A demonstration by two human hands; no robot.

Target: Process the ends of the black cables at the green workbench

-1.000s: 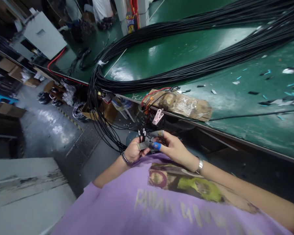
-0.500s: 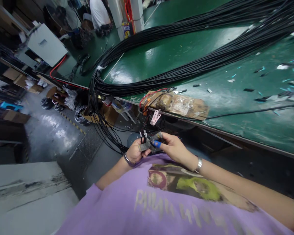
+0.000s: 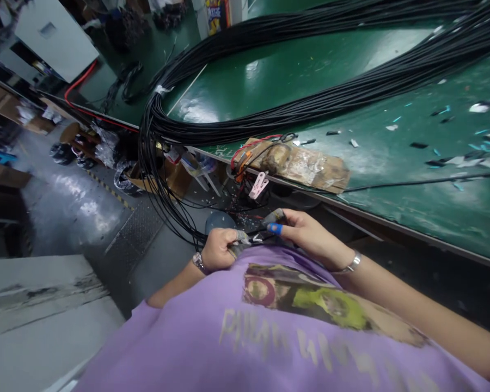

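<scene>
Black cables (image 3: 188,228) hang from the bench edge down to my left hand (image 3: 219,249), which is closed around their ends. Grey coverings wrap its thumb and finger. Short white-tipped cable ends (image 3: 256,238) poke out from its fingertips toward the other hand. My right hand (image 3: 308,234) is just to the right, with thumb and fingers pinched together. Blue tape (image 3: 274,228) circles its thumb, and a grey covering is on a finger. Whatever lies in that pinch is too small and dark to make out.
A long bundle of black cable (image 3: 228,132) loops over the green bench (image 3: 310,71). At the bench's edge lies a taped wooden board (image 3: 314,166) with a pink clip (image 3: 258,185) hanging beside it. Cut scraps (image 3: 465,160) litter the right side. A bluish round container (image 3: 220,220) stands below.
My hands have moved apart, the right one going up and to the right, the left one to the left. The upright white-tipped cable ends now lie low and sideways. The view has shifted slightly.
</scene>
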